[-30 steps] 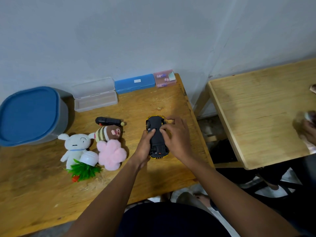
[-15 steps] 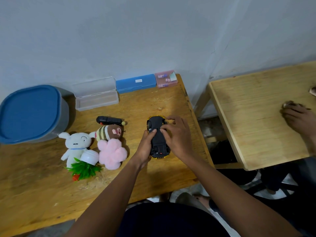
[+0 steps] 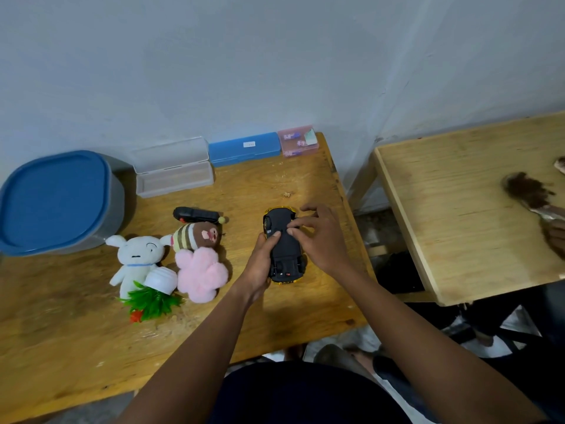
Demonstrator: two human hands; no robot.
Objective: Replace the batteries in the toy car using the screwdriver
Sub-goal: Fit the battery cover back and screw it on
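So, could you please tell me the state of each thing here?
toy car, upside down
left hand, grips toy car's side
right hand, fingertips on its underside
clear case, lid open
blue case, closed
blue-lidded tub, closed
potted plant, tipped over
black tool, lying untouched

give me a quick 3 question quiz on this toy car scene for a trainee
1. True or false: the toy car lies on the table with its black underside facing up.
2. What lies just behind the striped plush? A the black tool; B a blue-lidded tub; C a pink case.
3. Which hand grips the car's side with its thumb laid on the underside?

Key: 1 true. 2 A. 3 the left hand.
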